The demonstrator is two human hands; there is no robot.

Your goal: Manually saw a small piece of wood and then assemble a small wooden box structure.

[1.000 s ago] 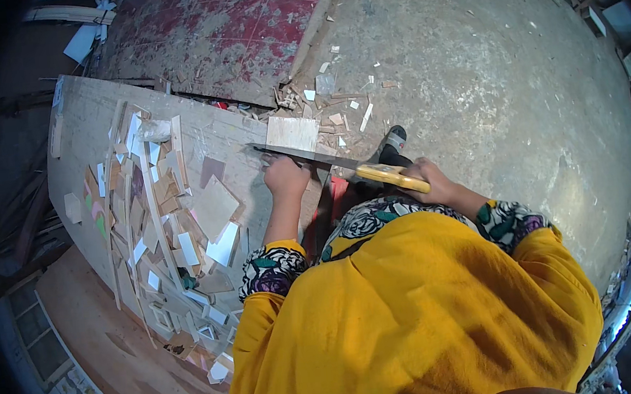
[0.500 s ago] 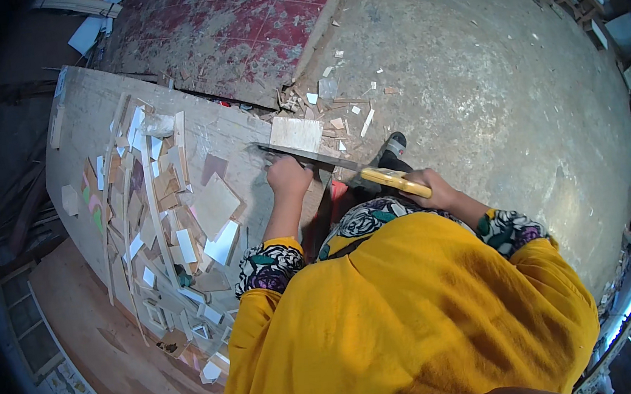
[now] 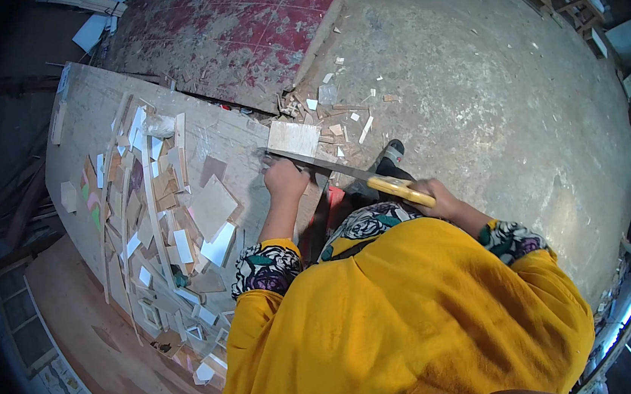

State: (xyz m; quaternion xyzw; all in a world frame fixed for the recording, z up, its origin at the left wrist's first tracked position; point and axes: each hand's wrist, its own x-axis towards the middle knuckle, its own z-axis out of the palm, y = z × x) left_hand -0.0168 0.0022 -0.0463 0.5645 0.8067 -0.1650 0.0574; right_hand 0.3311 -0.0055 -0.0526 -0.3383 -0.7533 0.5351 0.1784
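Note:
My right hand (image 3: 435, 197) is wrapped round the yellow handle of a hand saw (image 3: 400, 190). Its long dark blade slants up and left, past the near edge of a pale square board (image 3: 293, 138). That board lies at the corner of a grey worktable (image 3: 245, 139), partly beyond the blade. On the near side of the blade, my left hand (image 3: 286, 178) is closed low at the table's edge, close to the blade's far end. Something dark shows beside its fingers, but what it grips is hidden.
Wood offcuts, thin strips and white-faced pieces (image 3: 217, 244) lie heaped over the table's left part. Small scraps (image 3: 336, 129) litter the concrete floor beyond the corner. A dusty red tiled surface (image 3: 239, 37) lies at the back. My shoe (image 3: 393, 150) shows below the saw.
The saw has slid slightly back toward my right side, its handle and my right hand a little lower. My left hand stays by the blade, nearly unmoved.

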